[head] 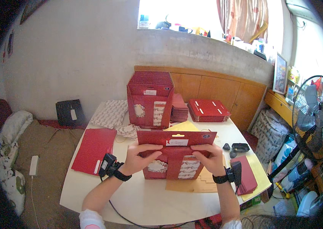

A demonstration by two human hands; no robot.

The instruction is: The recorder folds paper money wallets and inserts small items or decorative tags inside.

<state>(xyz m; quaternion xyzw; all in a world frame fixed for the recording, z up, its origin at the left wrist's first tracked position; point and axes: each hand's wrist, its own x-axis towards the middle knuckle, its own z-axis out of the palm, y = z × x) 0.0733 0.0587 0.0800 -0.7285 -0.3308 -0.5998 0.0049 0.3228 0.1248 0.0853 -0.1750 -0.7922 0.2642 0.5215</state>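
A red printed cardboard package [175,164] with a hang-hole flap stands upright before me, white paper pieces showing on its front. My left hand [144,157] grips its left side just below the flap, thumb and fingers pinched on the card. On the right side, my right hand [210,159] pinches it at about the same height. Both wrists wear black straps with small devices. Tan card sheets [191,184] lie flat beneath and behind the package. Past it, a red display box [150,98] holds a row of similar packages.
Red card sheets [94,148] and patterned paper [110,113] lie at left. Red stacks [208,110] stand at the back right. Dark red cards [245,177] rest on yellow paper [260,174] near a small black case [240,147]. A fan [316,117] stands beside the table.
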